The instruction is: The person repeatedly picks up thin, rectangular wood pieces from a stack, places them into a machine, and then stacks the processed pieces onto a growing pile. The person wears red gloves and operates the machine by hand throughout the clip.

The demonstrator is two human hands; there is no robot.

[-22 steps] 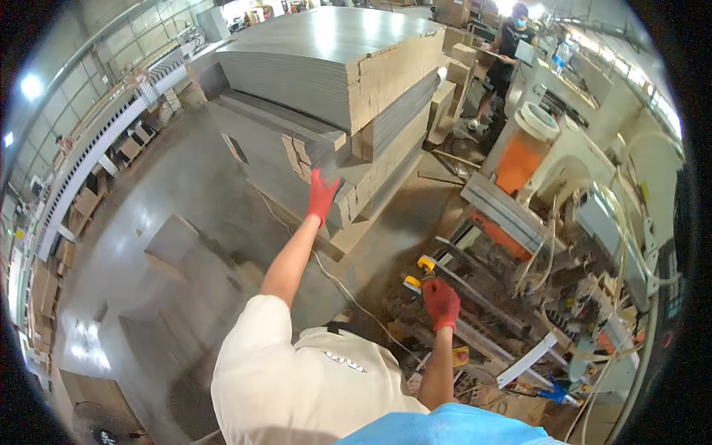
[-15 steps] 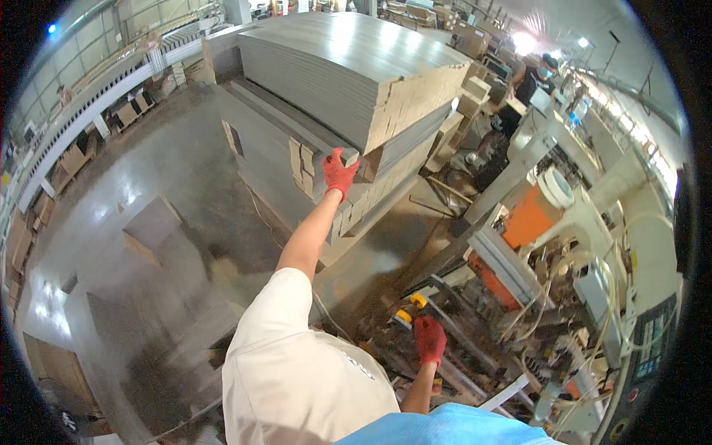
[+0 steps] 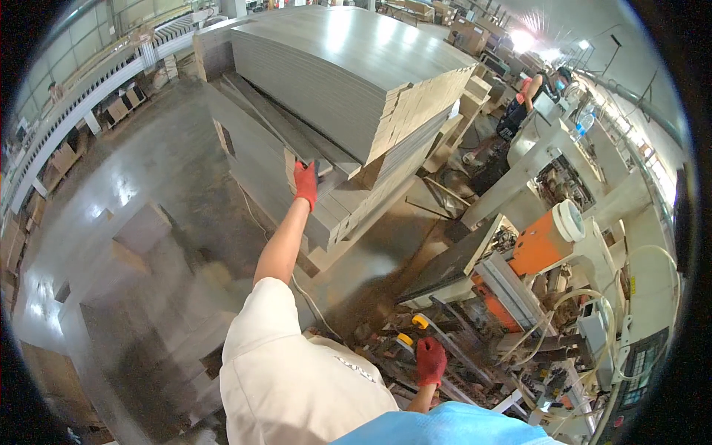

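Observation:
My left hand (image 3: 305,183), in a red glove, reaches out to the end of a narrow grey board (image 3: 273,127) and its fingers are closed on that end. The board lies at a slant on a lower stack of grey boards (image 3: 259,159), beside a taller stack of wide grey panels (image 3: 304,70) with pale edges. Low on my right, my right hand (image 3: 430,362), also red-gloved, is closed beside the machine's metal rails and a yellow roller (image 3: 405,339). Whatever its fingers hold, if anything, is hidden.
On the right stands a machine with an orange housing (image 3: 538,241), hoses and a control panel (image 3: 644,367). A person (image 3: 530,100) works at the far right. A long roller conveyor (image 3: 104,85) runs along the left. A cable (image 3: 300,293) lies on the floor.
My left hand has moved left and slightly nearer, and the narrow board's near end has swung away from the tall stack. My right hand has shifted slightly lower in view, still closed.

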